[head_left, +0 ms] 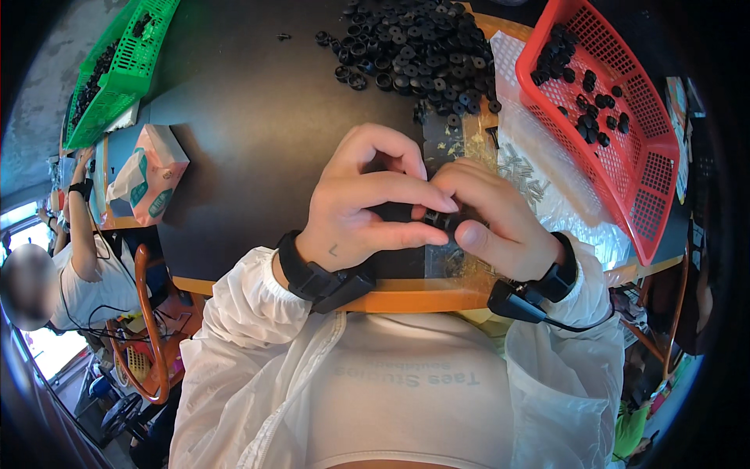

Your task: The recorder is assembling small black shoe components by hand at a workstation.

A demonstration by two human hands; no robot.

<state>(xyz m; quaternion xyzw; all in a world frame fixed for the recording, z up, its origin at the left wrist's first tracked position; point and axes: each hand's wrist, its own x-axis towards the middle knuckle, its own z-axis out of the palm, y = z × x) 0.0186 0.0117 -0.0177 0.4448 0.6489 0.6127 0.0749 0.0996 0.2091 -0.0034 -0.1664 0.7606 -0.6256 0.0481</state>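
Above the table's near edge, my left hand [351,203] and my right hand [504,215] meet. Their fingertips are closed around a small black round part [444,221], which the fingers mostly cover. My left thumb and fingers pinch it from one side, and my right thumb and fingers grip the other. Beyond my hands lies a large heap of black round caps and discs [414,51], some with a centre hole. Beside my right hand, small metal pins or screws [522,173] lie scattered on clear plastic.
A red mesh basket [652,187] with several black parts stands at the right, on white wrap [535,117]. At the far left is a green basket [117,74] with dark parts. Nearer sits a pink tissue pack [162,172]. Another person [78,273] works beyond it, by an orange chair [152,336].
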